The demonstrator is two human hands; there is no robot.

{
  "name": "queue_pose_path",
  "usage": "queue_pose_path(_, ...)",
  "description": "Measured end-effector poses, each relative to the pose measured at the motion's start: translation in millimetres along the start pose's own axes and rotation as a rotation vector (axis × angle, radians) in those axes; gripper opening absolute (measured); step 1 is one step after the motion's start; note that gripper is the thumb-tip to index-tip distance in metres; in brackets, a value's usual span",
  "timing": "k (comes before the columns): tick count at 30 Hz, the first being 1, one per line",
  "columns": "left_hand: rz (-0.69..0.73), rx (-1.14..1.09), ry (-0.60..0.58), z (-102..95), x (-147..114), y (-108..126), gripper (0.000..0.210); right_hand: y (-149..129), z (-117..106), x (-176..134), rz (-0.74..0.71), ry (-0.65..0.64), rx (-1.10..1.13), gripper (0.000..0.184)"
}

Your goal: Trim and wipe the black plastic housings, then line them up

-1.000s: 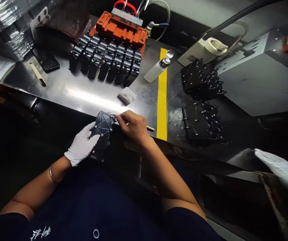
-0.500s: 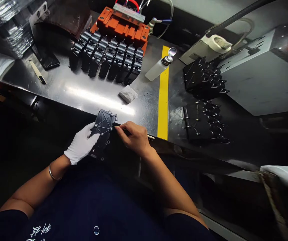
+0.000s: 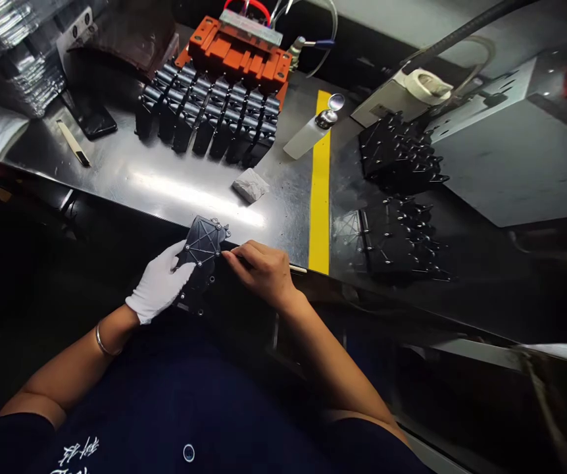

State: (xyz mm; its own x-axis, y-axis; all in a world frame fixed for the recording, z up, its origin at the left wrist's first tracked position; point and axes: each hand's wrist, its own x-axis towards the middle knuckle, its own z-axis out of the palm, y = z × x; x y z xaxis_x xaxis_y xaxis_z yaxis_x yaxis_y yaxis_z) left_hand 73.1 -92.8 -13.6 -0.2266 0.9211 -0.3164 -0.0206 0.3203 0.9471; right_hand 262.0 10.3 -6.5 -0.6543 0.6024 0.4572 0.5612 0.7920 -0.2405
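My gloved left hand grips a black plastic housing by its left side, in front of the bench edge. Crossed ribs and small round bosses mark the part's upper face; its lower end fades into the dark. At the right edge of the housing, my bare right hand is closed in a pinch. A thin pale-handled tool passes through that hand, its rear end showing behind the palm. The fingers hide most of the tool, and I cannot make out whether its tip touches the part.
Black housings stand in a row before an orange fixture. A crumpled grey-white pad and a pump bottle lie near yellow tape. More black parts sit right; a phone and a cream-handled tool lie left.
My right hand has shifted very slightly down and left along the housing's right edge. The left hand and the housing stay nearly where they were.
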Motion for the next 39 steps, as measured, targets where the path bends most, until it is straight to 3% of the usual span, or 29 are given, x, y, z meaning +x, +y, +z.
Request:
queue_pose_path(20, -0.014, 0.0, 0.008, 1.5, -1, 0, 0.054, 1, 7, -11, 0.143, 0.012, 0.052, 0.027)
queue_pose_path(30, -0.011, -0.016, 0.006, 2.3, -1, 2, 0.053, 0, 5, -13, 0.15, 0.024, 0.133, 0.026)
queue_pose_path(39, -0.014, -0.037, -0.001, 4.0, -1, 0, 0.054, -18, 5, -20, 0.28, 0.058, 0.179, 0.026)
